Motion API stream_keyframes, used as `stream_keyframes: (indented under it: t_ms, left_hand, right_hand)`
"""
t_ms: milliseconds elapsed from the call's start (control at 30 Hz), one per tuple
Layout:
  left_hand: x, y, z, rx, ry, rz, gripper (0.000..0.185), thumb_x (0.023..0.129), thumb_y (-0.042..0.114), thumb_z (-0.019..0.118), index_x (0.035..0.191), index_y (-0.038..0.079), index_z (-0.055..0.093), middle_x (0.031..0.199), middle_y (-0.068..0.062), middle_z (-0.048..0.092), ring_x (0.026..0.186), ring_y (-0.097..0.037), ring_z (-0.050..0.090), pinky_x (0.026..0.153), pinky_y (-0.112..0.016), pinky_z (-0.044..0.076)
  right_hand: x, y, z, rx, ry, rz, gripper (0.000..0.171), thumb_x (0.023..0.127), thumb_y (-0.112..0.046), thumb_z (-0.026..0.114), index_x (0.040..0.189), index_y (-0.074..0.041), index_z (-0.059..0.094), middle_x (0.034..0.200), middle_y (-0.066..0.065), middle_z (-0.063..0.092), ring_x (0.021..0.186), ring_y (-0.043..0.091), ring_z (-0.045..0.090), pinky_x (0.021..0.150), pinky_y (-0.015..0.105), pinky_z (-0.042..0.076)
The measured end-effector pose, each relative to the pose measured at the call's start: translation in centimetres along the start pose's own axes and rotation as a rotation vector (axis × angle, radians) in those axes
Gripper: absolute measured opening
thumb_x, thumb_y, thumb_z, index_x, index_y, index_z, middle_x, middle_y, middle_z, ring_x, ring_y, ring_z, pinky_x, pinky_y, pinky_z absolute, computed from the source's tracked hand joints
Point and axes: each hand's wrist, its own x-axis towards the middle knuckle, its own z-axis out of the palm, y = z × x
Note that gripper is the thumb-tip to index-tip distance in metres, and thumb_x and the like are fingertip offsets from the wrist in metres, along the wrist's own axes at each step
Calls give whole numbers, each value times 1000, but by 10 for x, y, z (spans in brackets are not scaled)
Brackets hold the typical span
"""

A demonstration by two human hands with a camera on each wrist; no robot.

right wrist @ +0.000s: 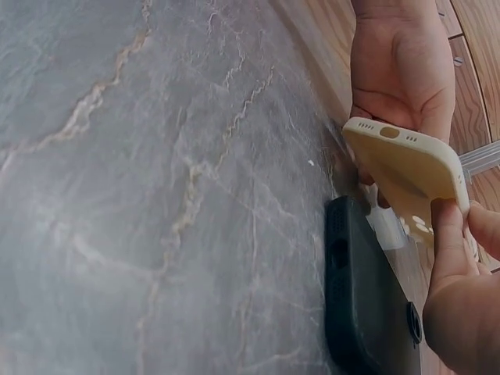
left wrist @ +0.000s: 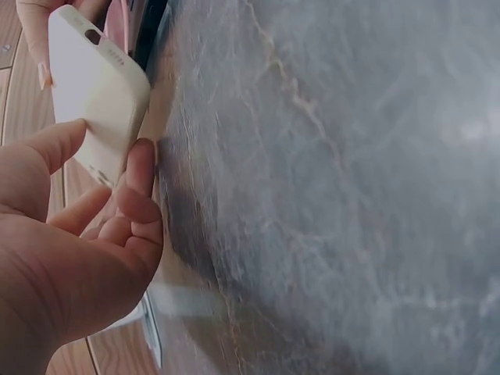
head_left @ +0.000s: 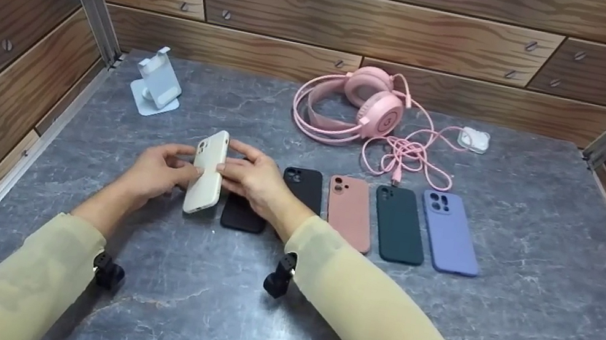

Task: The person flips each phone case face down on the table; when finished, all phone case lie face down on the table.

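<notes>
A cream-white phone case (head_left: pixel 206 178) is held up on a slant above the left part of the table. My left hand (head_left: pixel 156 174) grips its left side, thumb on the outer back and fingers at the edge. At the opposite long edge, my right hand (head_left: pixel 257 182) pinches the case. The right wrist view shows the hollow inside of the white case (right wrist: pixel 406 168), with its camera cutouts and port slot. Beneath the right hand lies a black phone case (head_left: pixel 244 214), its upper part hidden; a second black case (head_left: pixel 304 181) is partly covered by the right hand and wrist.
Pink (head_left: pixel 349 212), dark green (head_left: pixel 399 224) and lavender (head_left: pixel 451 233) phone cases continue the row rightward. Behind stand a pale blue phone stand (head_left: pixel 159 85), a pink headset (head_left: pixel 378 115) with a tangled cable (head_left: pixel 406 151), and a small clear-and-white item (head_left: pixel 474 140). Wood-patterned walls (head_left: pixel 329 19) enclose the table.
</notes>
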Motion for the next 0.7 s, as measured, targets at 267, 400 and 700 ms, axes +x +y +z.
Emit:
stream_keyframes:
  t_ms: [267,400,700]
  left_hand:
    - [1,1,-2,71,61,-10,63,89,27,72,143,9,46,119,-15,55,107,-26,52,75,-32,47]
    - [1,3,-3,100,68,-13,65,89,25,73,145,9,45,121,-15,53,112,-28,51,78,-31,48]
    - [2,1,-4,125,78,-1,62,89,20,71,145,9,45,121,-17,52,111,-29,50,81,-33,49]
  right_hand:
    - [0,-1,-2,-150,16,19,64,83,10,68,141,-9,51,96,13,70,85,18,67,74,35,57]
    - [-1,-2,-3,-312,19,4,65,82,9,71,142,-6,49,91,11,69,77,18,67,70,33,57]
    - [-2,-4,-8,-618,-7,-20,69,82,-3,76,145,-10,47,87,5,70,72,20,69,60,33,57]
